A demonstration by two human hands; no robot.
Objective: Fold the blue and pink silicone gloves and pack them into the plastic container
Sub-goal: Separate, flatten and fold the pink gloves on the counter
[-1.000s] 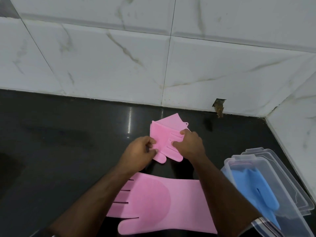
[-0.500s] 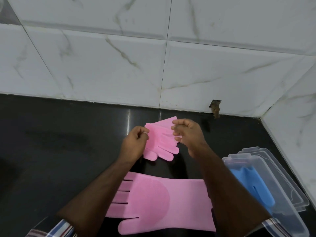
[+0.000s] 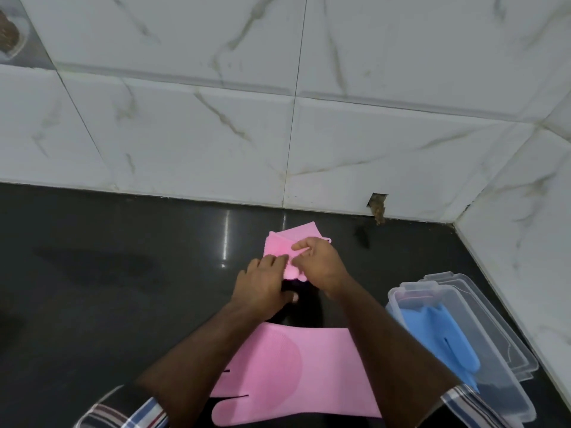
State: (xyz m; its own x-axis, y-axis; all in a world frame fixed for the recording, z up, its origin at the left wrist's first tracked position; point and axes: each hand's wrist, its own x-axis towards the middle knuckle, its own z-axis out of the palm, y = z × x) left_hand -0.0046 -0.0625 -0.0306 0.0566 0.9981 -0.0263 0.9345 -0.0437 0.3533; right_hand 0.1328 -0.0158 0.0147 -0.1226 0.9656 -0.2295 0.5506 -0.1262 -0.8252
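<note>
A folded pink silicone glove (image 3: 285, 244) is held over the black counter by both hands. My left hand (image 3: 262, 284) presses its near left side with the fingers laid on it. My right hand (image 3: 319, 262) pinches its right part between thumb and fingers. A second pink glove (image 3: 293, 369) lies flat and unfolded near me, partly under my forearms. The clear plastic container (image 3: 398, 296) stands at the right with a blue glove (image 3: 441, 338) inside.
The container's clear lid (image 3: 494, 319) lies under or beside the container, against the right wall. White marble tile walls close the back and right of the black counter (image 3: 108, 288). A chipped hole (image 3: 378, 205) marks the base of the back wall.
The folded pink glove went from resting on the counter to being lifted and folded tighter. Both hands closed in on it, and the camera view shifted slightly.
</note>
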